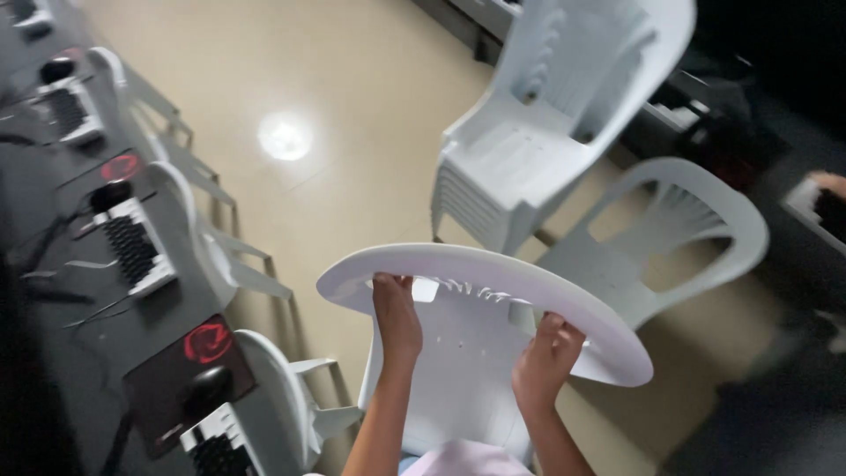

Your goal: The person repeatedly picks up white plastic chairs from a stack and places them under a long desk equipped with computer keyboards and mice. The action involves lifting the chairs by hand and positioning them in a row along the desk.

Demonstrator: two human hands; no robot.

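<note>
A white plastic armchair (458, 264) is tilted in front of me, its curved back rail toward the camera. My left hand (394, 316) grips the underside of that rail near its left part. My right hand (548, 361) grips the same rail further right. Both arms reach up from the bottom of the view, and the chair's seat (463, 370) shows between them.
A stack of white plastic chairs (538, 132) stands ahead, with a single white chair (687, 238) to its right. More white chairs (203, 238) line a grey desk (88, 353) on the left carrying keyboards, mice and dark mouse pads. The floor (335, 97) is beige tile.
</note>
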